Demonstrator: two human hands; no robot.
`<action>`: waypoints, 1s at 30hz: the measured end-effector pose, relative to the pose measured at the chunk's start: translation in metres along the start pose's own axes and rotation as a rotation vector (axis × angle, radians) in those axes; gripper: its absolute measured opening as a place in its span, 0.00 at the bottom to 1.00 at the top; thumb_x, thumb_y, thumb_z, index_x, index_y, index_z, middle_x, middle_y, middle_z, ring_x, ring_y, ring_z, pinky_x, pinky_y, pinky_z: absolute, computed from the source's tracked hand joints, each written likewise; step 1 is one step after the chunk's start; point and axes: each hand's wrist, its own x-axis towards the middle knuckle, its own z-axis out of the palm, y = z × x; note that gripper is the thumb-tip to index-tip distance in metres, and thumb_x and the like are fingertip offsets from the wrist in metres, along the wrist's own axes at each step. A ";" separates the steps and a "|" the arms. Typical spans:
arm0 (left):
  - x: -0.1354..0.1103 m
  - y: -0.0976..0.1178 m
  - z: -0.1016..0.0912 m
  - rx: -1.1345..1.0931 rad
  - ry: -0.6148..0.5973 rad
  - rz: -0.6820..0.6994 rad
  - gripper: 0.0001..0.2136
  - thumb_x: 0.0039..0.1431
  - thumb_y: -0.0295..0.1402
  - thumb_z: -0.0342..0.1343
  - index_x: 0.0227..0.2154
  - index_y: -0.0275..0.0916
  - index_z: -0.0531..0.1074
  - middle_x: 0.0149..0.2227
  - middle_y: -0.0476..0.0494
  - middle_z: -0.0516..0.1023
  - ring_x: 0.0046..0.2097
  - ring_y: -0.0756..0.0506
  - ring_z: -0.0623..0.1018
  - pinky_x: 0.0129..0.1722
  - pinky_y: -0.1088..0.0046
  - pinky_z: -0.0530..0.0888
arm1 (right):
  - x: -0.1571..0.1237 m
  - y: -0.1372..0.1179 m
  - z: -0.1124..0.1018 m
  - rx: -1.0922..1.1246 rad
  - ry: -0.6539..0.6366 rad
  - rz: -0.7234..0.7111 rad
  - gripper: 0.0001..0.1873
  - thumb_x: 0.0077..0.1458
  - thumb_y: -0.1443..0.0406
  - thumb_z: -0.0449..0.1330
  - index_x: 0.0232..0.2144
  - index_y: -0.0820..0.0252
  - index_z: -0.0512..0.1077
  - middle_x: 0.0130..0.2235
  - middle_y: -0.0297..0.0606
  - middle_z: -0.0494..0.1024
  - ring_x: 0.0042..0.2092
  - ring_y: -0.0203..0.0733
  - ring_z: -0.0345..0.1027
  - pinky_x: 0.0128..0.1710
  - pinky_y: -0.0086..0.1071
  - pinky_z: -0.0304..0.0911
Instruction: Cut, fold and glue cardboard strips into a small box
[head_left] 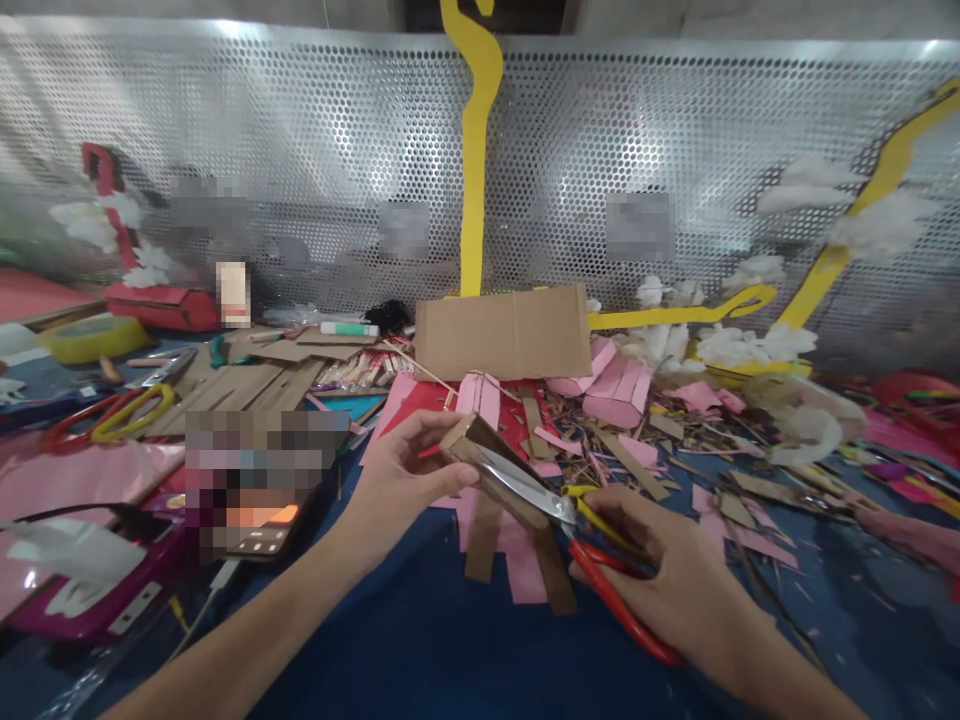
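Note:
My left hand (401, 470) pinches a folded brown cardboard piece (480, 455) above the blue table top. My right hand (667, 580) grips scissors (592, 540) with red and yellow handles. Their metal blades are set against the cardboard piece, near its lower edge. Strips of cardboard and pink paper (517, 555) lie flat on the table right under the piece.
A larger cardboard sheet (502, 335) stands behind, before a perforated metal wall with yellow paper shapes (474, 150) and cotton tufts. Pink paper scraps and cardboard strips litter the table (420, 640). A phone (259, 525) lies at left, with another pair of scissors (112, 415) and a tape roll (94, 335).

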 end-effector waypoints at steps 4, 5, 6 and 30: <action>0.000 0.000 0.001 0.007 0.009 0.014 0.22 0.44 0.29 0.76 0.43 0.39 0.78 0.42 0.45 0.83 0.39 0.46 0.82 0.38 0.70 0.81 | 0.000 -0.007 0.001 0.052 -0.024 0.028 0.13 0.52 0.60 0.68 0.40 0.57 0.77 0.36 0.38 0.84 0.38 0.48 0.80 0.36 0.33 0.77; 0.000 0.000 0.001 0.015 0.009 0.014 0.22 0.44 0.29 0.76 0.43 0.39 0.78 0.42 0.45 0.83 0.39 0.46 0.82 0.38 0.69 0.81 | 0.000 -0.008 0.001 0.062 -0.026 0.033 0.13 0.51 0.59 0.68 0.39 0.58 0.77 0.35 0.38 0.84 0.37 0.47 0.79 0.35 0.32 0.76; 0.000 0.000 0.002 0.021 0.008 0.015 0.22 0.44 0.29 0.76 0.43 0.38 0.78 0.43 0.44 0.83 0.39 0.46 0.82 0.39 0.68 0.81 | 0.000 -0.009 0.001 0.069 -0.027 0.035 0.12 0.51 0.59 0.68 0.38 0.58 0.77 0.34 0.37 0.84 0.36 0.47 0.79 0.34 0.32 0.76; -0.001 -0.005 0.004 0.049 -0.060 0.042 0.20 0.46 0.29 0.74 0.43 0.39 0.76 0.44 0.43 0.82 0.44 0.44 0.82 0.48 0.63 0.79 | -0.005 -0.017 0.002 0.047 -0.017 0.148 0.17 0.47 0.61 0.68 0.23 0.55 0.62 0.22 0.26 0.68 0.26 0.36 0.61 0.24 0.27 0.56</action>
